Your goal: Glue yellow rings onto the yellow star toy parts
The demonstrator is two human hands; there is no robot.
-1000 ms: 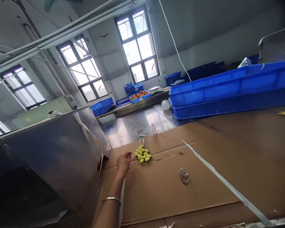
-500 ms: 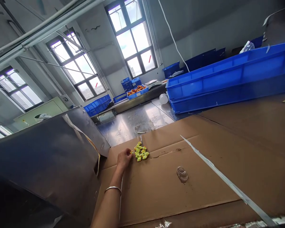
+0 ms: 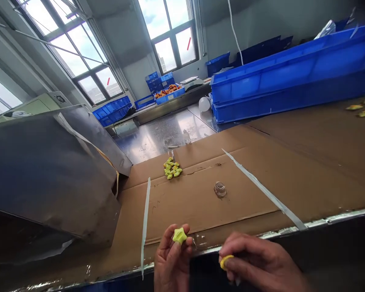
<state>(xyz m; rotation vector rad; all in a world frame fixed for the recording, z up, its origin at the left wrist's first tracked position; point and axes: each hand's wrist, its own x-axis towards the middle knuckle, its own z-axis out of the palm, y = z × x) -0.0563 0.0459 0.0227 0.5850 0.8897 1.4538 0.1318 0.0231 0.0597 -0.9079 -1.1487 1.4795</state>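
My left hand (image 3: 170, 263) is at the near edge of the table, its fingertips pinched on a small yellow-green star-shaped piece (image 3: 179, 235). Close beside it, my right hand (image 3: 258, 265) is curled round a small yellow piece (image 3: 225, 261) that shows between the fingers. A heap of the same yellow-green pieces (image 3: 172, 168) lies farther out on the brown cardboard sheet (image 3: 261, 170) that covers the table. A small clear round cap-like object (image 3: 220, 189) sits on the cardboard between the heap and my hands.
A tilted metal chute (image 3: 48, 162) stands at the left. Long blue bins (image 3: 292, 81) are stacked at the back right, with a few loose yellow pieces (image 3: 363, 108) near them. More blue crates (image 3: 112, 111) and a tray of orange items (image 3: 168, 91) sit under the windows.
My left hand has drawn back from the heap to the near edge with one yellow-green piece. My right hand has come into view. The camera has tipped downward.
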